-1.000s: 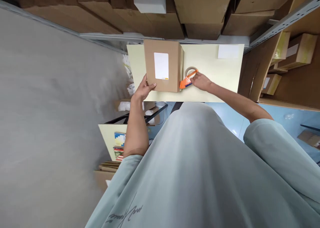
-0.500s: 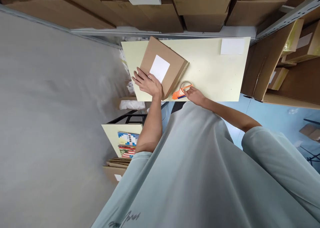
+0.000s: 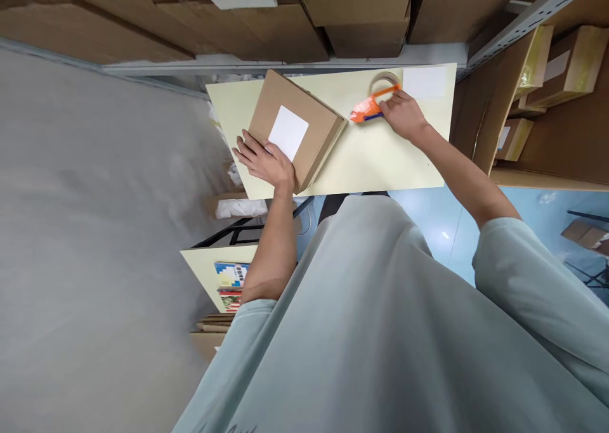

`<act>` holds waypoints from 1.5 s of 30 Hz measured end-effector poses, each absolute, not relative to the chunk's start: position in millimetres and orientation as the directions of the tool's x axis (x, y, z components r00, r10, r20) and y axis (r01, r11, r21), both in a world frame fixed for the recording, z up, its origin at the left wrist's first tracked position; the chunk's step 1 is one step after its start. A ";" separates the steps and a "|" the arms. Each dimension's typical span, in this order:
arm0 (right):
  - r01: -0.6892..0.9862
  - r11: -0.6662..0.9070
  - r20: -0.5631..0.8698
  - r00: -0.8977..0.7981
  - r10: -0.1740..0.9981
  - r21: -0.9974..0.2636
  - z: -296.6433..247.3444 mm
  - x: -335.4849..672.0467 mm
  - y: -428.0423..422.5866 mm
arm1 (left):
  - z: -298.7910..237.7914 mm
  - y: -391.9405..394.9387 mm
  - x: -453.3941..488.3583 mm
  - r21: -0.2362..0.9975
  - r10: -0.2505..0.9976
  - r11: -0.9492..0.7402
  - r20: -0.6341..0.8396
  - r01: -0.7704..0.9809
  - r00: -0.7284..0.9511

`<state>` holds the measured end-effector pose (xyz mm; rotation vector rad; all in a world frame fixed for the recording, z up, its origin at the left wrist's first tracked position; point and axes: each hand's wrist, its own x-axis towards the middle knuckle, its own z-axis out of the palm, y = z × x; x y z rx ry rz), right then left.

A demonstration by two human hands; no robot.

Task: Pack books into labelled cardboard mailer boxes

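A flat cardboard box with a white label lies askew on the cream tabletop. My left hand rests on its near left part, fingers spread, partly over the label's edge. In my right hand is an orange tape dispenser, gripped with the fingers closed round its handle. A roll of tape sits on the dispenser. The dispenser's front end is close to the box's right corner; whether they touch I cannot tell.
A white sheet lies at the table's far right. Cardboard boxes fill the shelf behind. To the right stands a large open carton holding smaller taped boxes. At the lower left, books lie on another surface, beside a grey wall.
My right hand has carried the tape dispenser from the table's near edge up towards its far side, right of the box. My left hand stays on the box; the view has shifted slightly.
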<state>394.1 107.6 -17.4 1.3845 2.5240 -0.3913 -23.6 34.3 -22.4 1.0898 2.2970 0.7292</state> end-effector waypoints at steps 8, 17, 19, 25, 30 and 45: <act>0.742 0.667 -0.426 -0.626 0.653 -0.069 -15.0 363.8 131.5 | -11.8 34.1 -38.0 0.617 0.890 0.397 -0.078 0.679 -0.450; 0.592 0.748 -0.478 -0.772 0.420 -0.299 20.3 284.4 12.6 | 5.0 60.1 -31.1 0.803 0.988 0.136 -0.150 0.581 -0.024; 0.580 0.747 -0.476 -0.782 0.401 -0.324 26.2 258.9 -9.7 | 3.0 49.6 -8.3 0.790 0.989 0.114 -0.151 0.602 0.011; 0.579 0.737 -0.453 -0.793 0.408 -0.349 29.8 232.7 -40.4 | 13.1 0.0 35.8 0.808 0.980 0.111 -0.185 0.578 0.071; 0.553 0.736 -0.460 -0.810 0.364 -0.391 23.3 233.7 -49.1 | 18.9 -13.8 40.4 0.804 0.966 0.150 -0.244 0.575 0.089; 0.805 0.576 -0.550 -0.548 0.631 -0.142 -0.6 424.2 3.8 | 19.2 -13.5 41.8 0.802 0.962 0.144 -0.250 0.580 0.107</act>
